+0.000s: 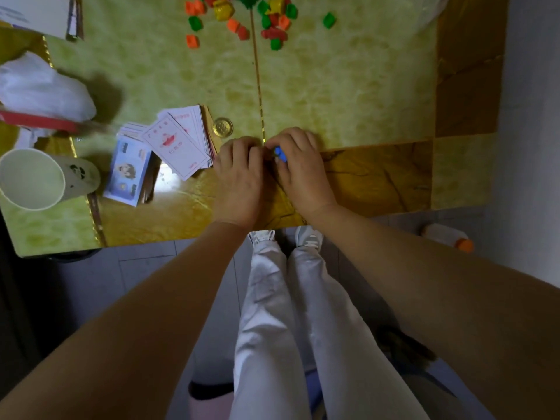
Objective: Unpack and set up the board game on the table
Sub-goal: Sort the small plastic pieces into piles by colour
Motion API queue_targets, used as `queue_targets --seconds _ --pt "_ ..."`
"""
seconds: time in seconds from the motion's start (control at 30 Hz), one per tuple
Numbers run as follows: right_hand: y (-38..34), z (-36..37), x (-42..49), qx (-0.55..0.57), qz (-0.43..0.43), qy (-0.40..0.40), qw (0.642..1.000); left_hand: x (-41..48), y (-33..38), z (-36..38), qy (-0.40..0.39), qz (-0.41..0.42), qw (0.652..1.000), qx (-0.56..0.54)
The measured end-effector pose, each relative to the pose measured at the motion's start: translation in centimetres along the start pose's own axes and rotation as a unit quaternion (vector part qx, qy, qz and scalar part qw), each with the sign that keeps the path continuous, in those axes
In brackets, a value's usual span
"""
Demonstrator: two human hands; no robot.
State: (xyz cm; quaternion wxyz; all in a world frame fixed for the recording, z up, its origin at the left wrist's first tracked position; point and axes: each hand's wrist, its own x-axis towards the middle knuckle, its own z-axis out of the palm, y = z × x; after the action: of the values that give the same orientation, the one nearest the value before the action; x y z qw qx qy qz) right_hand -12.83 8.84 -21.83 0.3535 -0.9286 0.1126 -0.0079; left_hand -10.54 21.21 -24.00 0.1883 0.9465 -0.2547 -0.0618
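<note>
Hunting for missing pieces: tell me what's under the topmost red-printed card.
Under that card, more white cards fan out in a stack. Anything beneath them is covered.

Glossy marbled table (348,95), paper cards (178,144), shiny plastic pieces (274,33).

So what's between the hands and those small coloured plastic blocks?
Head view: only bare green marbled tabletop and its thin gold strip before the coloured plastic blocks.
</note>
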Motion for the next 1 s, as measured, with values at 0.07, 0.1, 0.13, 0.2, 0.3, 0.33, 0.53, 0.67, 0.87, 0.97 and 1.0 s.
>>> queue_targets --seconds 0.07,0.1,0.13,0.2,0.3,0.33,0.53,0.67,0.87,0.97,1.0 --pt "0.1 -0.2 -0.1 -0.004 -0.010 -0.006 1.000 0.1 0.0 -0.1 0.010 0.003 1.000 -0.005" --pt "0.2 -0.3 -0.1 -0.008 -0.015 -0.009 1.000 0.1 -0.1 -0.2 0.016 0.008 1.000 -0.005" --pt "0.3 -0.4 0.0 -0.010 -0.019 -0.010 1.000 0.2 -0.1 -0.3 0.023 0.013 1.000 -0.005" --pt "0.4 -0.7 0.0 -0.010 -0.022 -0.014 1.000 0.4 -0.3 -0.5 0.032 0.025 0.999 -0.010" --pt "0.4 -1.1 -0.1 0.006 -0.017 -0.028 0.999 0.7 -0.4 -1.1 0.023 0.021 0.999 -0.022" --pt "0.3 -1.2 -0.1 0.011 -0.015 -0.034 0.999 0.8 -0.3 -1.4 0.016 0.015 0.999 -0.026" --pt "0.3 -3.2 -0.5 -0.016 0.019 -0.036 0.999 0.4 0.2 -3.7 -0.011 -0.033 0.998 -0.043" --pt "0.8 -4.2 -1.5 -0.018 0.109 -0.054 0.992 0.0 0.6 -4.9 -0.050 -0.108 0.989 -0.089" --pt "0.2 -2.9 -1.0 0.046 0.177 -0.069 0.981 1.5 1.7 -4.4 -0.086 -0.181 0.974 -0.108" --pt "-0.2 -2.0 -0.3 0.081 0.164 -0.065 0.981 1.7 2.3 -4.0 -0.099 -0.156 0.973 -0.139" --pt "-0.3 -2.0 -0.1 0.090 0.161 -0.064 0.981 1.7 2.5 -4.0 -0.099 -0.146 0.973 -0.147"
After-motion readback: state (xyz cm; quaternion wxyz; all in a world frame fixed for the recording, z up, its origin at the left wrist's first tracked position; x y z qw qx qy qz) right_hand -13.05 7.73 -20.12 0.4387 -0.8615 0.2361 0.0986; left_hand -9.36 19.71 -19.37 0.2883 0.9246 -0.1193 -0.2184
